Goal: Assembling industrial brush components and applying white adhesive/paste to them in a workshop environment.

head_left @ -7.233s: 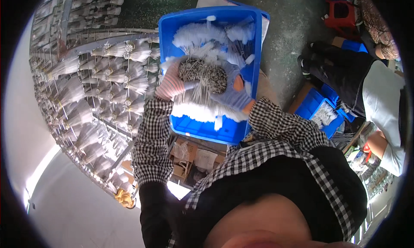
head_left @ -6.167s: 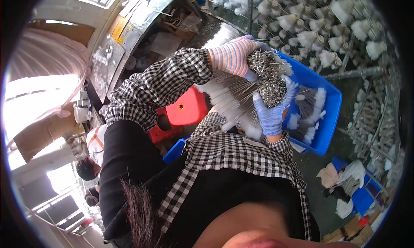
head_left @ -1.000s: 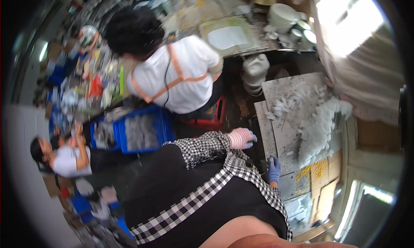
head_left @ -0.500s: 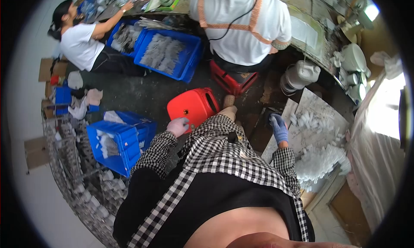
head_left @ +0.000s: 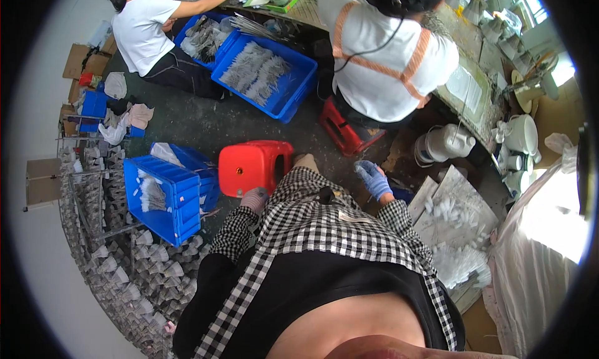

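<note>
Looking down, the left hand [head_left: 254,200], in a pale striped glove, rests against the near edge of a red plastic stool [head_left: 254,165], fingers curled on it. Well apart to the right, the blue-gloved right hand [head_left: 373,178] hangs loosely curled, grasping nothing visible. Beyond the left hand's outer side stands a blue crate [head_left: 163,200] of white pieces.

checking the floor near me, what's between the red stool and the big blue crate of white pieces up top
Only bare dark floor lies between the red stool and the big blue crate in the head view.
</note>
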{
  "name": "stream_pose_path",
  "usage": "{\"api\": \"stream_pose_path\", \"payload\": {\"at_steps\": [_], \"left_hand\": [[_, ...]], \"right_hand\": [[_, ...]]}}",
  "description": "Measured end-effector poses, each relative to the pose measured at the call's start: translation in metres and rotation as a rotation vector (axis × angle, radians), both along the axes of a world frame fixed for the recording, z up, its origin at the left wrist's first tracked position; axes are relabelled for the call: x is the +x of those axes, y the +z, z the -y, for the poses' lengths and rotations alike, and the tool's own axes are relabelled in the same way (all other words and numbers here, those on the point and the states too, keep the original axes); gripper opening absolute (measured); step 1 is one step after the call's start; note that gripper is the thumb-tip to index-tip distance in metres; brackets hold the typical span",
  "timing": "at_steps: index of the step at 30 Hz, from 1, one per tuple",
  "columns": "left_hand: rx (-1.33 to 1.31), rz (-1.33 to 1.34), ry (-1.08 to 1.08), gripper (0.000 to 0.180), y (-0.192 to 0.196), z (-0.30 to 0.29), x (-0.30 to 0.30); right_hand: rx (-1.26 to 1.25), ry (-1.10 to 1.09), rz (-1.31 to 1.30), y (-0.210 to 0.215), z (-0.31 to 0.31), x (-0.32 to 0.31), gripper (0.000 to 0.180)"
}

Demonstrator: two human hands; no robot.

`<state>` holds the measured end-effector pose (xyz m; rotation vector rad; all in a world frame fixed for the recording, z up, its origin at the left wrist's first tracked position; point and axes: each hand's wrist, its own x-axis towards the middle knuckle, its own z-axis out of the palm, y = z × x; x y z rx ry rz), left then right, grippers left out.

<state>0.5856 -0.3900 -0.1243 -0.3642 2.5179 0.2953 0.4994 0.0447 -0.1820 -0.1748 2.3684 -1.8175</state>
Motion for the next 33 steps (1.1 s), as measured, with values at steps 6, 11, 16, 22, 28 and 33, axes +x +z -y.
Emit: {"api": "stream_pose_path", "payload": {"at_steps": [6, 11, 16, 22, 28, 33], "left_hand": [[0.289, -0.352, 0.123, 0.037, 0.001, 0.165, -0.157], [0.265, -0.266, 0.174, 0.037, 0.008, 0.348, -0.335], [0.371, -0.289, 0.137, 0.036, 0.081, 0.466, -0.496], [0.503, -0.275, 0.123, 0.03, 0.181, 0.573, -0.752], [0.867, -0.249, 0.256, 0.025, 0.202, 0.509, -0.878], [0.819, -0.268, 0.0, 0.026, 0.285, 0.414, -0.99]], "right_hand": [[-0.053, 0.007, 0.0, 0.057, 0.158, -0.169, 0.028], [0.079, 0.146, -0.08, 0.178, 0.344, -0.351, 0.031], [0.168, 0.131, -0.086, 0.254, 0.475, -0.512, 0.032], [0.017, 0.146, 0.048, 0.37, 0.586, -0.736, 0.034], [-0.009, 0.056, -0.158, 0.456, 0.562, -0.874, 0.033], [0.055, -0.096, -0.264, 0.582, 0.533, -1.034, 0.035]]}}
